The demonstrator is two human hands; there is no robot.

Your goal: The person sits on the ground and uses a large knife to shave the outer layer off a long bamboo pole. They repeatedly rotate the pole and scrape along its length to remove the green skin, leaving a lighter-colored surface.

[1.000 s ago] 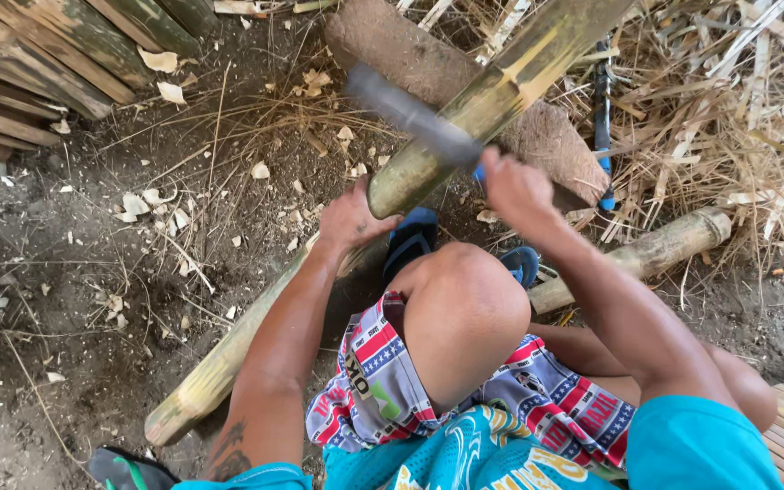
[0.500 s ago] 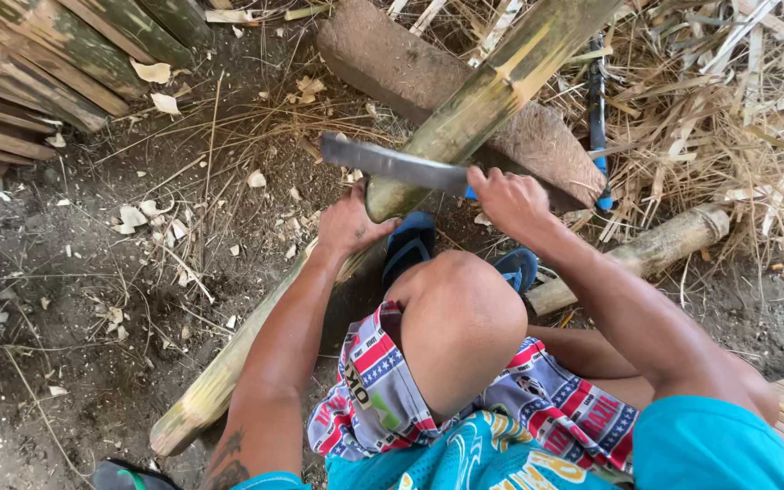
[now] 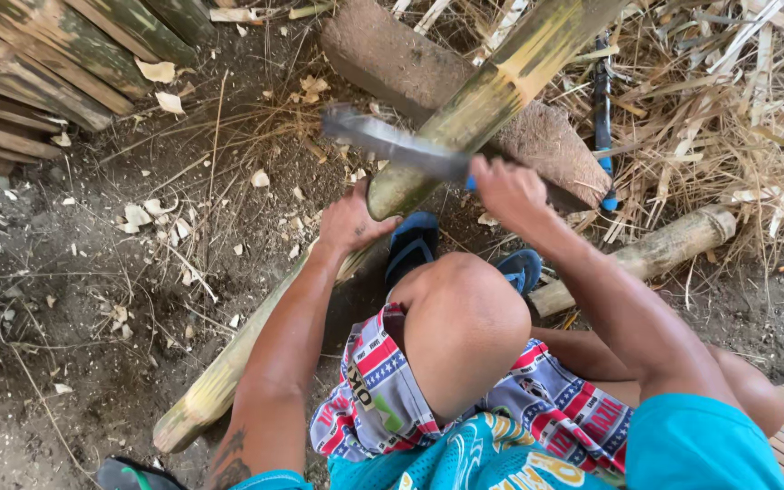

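While our left hand (image 3: 348,220) grips the bamboo pole (image 3: 465,118) propped on the log (image 3: 546,136), our right hand (image 3: 508,189), clenched on the machete (image 3: 392,143), seems mid-chop, needing a steady downward stroke.

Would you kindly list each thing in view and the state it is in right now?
Bamboo pole: slanted, propped on the log.
Blade: raised across the pole, blurred.
Right hand: closed on the blade's handle.
Left hand: gripping the pole.
Log: lying on the dirt.
Short bamboo piece: lying on the ground.
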